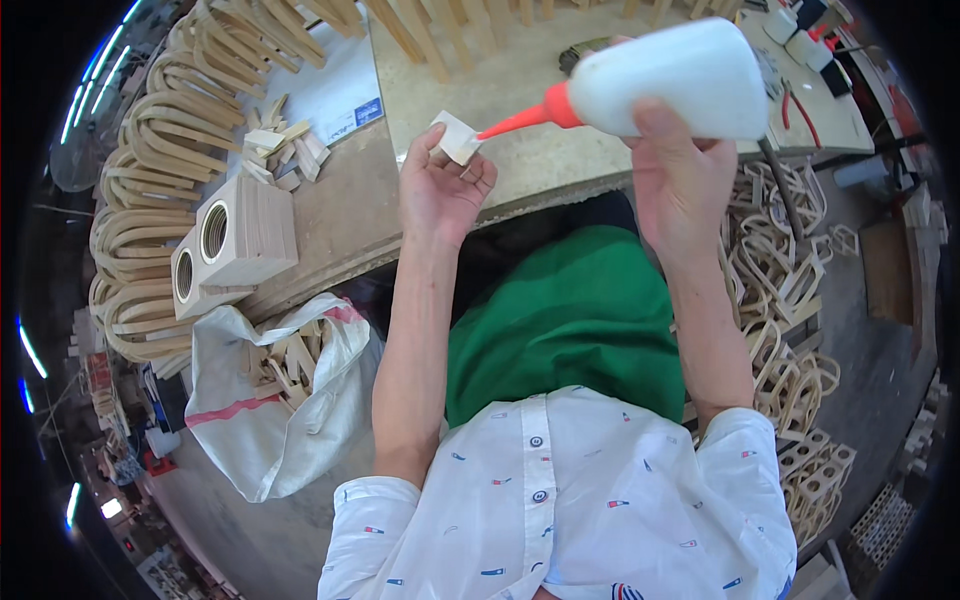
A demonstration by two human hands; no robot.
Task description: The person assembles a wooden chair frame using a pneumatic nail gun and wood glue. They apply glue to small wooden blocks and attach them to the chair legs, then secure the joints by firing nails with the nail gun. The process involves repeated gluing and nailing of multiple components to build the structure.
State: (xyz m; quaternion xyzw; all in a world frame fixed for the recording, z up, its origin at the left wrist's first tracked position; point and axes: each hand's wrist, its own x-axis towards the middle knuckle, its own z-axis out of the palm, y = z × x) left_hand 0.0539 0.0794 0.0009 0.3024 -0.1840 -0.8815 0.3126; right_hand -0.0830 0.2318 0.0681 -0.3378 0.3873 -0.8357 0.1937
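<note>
Between the fingertips of my left hand [445,195] is a small pale wooden block [456,137], held up over the front part of the workbench [540,165]. My right hand [685,165] is wrapped round a white squeeze bottle [670,85], tipped on its side. The bottle's red pointed nozzle [525,112] reaches left, its tip at the block's right edge. Whether any glue is coming out is too small to tell.
Bent wooden loops [150,215] stand along the bench's left side, near loose wood offcuts [285,145]. Wooden blocks with threaded holes [245,230] sit at the bench edge, above a white sack [250,440] of scraps. Red-handled pliers [803,115] lie at right. Wooden frames [790,370] are piled below.
</note>
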